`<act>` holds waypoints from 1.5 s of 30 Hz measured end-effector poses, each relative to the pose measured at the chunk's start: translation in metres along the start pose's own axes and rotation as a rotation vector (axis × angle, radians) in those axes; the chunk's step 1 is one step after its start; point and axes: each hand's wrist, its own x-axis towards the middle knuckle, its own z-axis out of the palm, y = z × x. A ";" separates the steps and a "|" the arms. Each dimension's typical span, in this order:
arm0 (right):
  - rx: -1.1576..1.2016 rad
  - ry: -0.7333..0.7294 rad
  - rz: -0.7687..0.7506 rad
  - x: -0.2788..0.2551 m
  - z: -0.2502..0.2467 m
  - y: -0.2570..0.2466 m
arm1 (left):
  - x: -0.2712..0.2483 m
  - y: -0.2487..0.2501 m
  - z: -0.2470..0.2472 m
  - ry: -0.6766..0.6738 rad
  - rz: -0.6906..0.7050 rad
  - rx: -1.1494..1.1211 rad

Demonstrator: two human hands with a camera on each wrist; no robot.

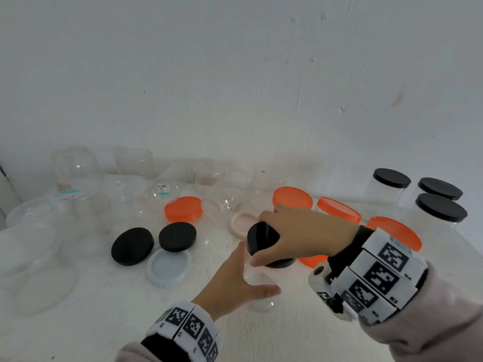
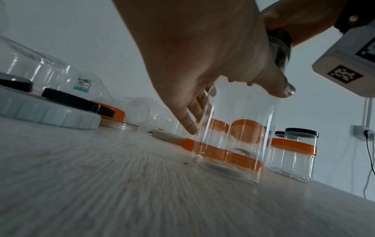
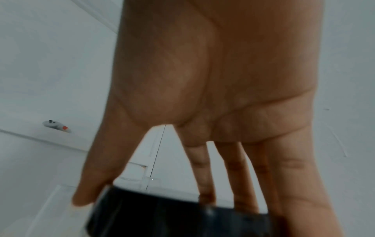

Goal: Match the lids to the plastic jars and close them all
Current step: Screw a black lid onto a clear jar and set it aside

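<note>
White table against a white wall.
Left hand grasps the clear jar; right hand grips the black lid on top.

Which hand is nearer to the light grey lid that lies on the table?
The left hand is nearer; it holds the clear jar just right of the light grey lid. The right hand grips the black lid farther right.

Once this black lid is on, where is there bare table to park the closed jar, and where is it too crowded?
Bare table lies toward the person, in front of the pale blue lid and left of the left hand. Crowded: the back left with clear jars, and the right, among orange lids and black-lidded jars.
</note>
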 end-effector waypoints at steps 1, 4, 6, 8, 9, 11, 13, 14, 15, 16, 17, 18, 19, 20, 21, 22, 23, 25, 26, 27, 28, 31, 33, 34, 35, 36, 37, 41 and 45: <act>-0.015 0.017 0.012 0.001 0.002 -0.001 | 0.000 -0.001 0.000 0.001 0.001 0.002; -0.036 0.040 0.024 0.002 0.004 -0.001 | 0.001 -0.002 0.001 0.002 0.000 0.012; 0.004 0.018 0.009 0.003 0.003 0.000 | 0.001 -0.002 0.001 0.002 -0.002 0.007; 0.068 -0.036 -0.049 0.002 0.001 0.002 | 0.001 0.000 0.001 0.003 -0.003 0.009; 0.084 -0.057 -0.082 0.001 0.000 0.003 | 0.001 0.001 0.000 0.006 -0.003 0.015; 0.088 -0.061 -0.115 -0.001 -0.001 0.004 | 0.001 0.001 0.000 0.010 -0.003 0.017; 0.076 -0.035 -0.102 -0.001 -0.001 0.004 | 0.001 0.002 -0.001 0.004 0.002 0.009; 0.060 -0.017 -0.081 0.000 0.001 0.003 | 0.001 0.001 -0.001 0.001 0.008 0.007; 0.035 0.001 -0.055 0.000 0.002 0.002 | 0.001 0.000 0.000 -0.002 0.014 0.008; 0.005 0.018 -0.030 0.001 0.004 0.001 | 0.001 -0.001 0.000 -0.001 0.019 0.010; -0.023 0.035 -0.010 0.001 0.006 0.000 | 0.001 -0.002 0.000 0.001 0.022 0.011; -0.041 0.048 0.003 0.002 0.007 -0.001 | 0.001 -0.002 0.001 0.005 0.024 0.010; -0.047 0.055 0.009 0.003 0.008 -0.002 | 0.001 -0.003 0.001 0.008 0.025 0.008; -0.040 0.055 0.011 0.003 0.009 -0.002 | 0.001 -0.003 0.001 0.011 0.025 0.005; -0.018 0.046 0.010 0.003 0.009 -0.001 | 0.001 -0.003 0.001 0.011 0.024 0.002; 0.019 0.030 0.005 0.003 0.008 0.000 | 0.001 -0.002 0.001 0.009 0.022 0.000; 0.064 0.004 -0.011 0.002 0.008 0.001 | 0.001 -0.002 0.000 0.007 0.019 0.000; 0.118 -0.049 -0.075 0.000 0.006 0.004 | 0.000 0.001 -0.001 0.004 0.011 0.006; 0.122 -0.062 -0.110 0.000 0.004 0.005 | 0.000 0.003 -0.001 0.005 0.006 0.016; 0.121 -0.063 -0.137 -0.001 0.003 0.006 | 0.000 0.004 -0.002 0.006 -0.001 0.027; 0.121 -0.057 -0.152 -0.001 0.002 0.007 | 0.000 0.004 -0.002 0.006 -0.006 0.033; 0.090 -0.010 -0.136 0.000 0.003 0.008 | -0.001 0.004 -0.002 0.007 0.006 0.015; 0.018 0.039 -0.090 0.001 0.007 0.005 | 0.000 0.002 -0.002 0.002 0.016 -0.007; -0.014 0.065 -0.068 0.002 0.009 0.003 | 0.000 0.002 -0.001 0.001 0.019 -0.012; -0.035 0.085 -0.051 0.004 0.011 0.001 | 0.000 0.002 -0.001 0.001 0.020 -0.013; -0.044 0.095 -0.039 0.005 0.012 0.000 | 0.000 0.001 -0.001 0.002 0.019 -0.014; -0.038 0.092 -0.033 0.005 0.012 0.000 | 0.000 0.001 -0.001 0.003 0.017 -0.014; 0.072 -0.022 -0.092 0.003 0.006 0.004 | 0.000 0.002 -0.001 0.003 -0.005 -0.003; 0.065 -0.062 -0.147 -0.001 0.002 0.007 | 0.001 0.004 -0.002 0.001 -0.019 0.024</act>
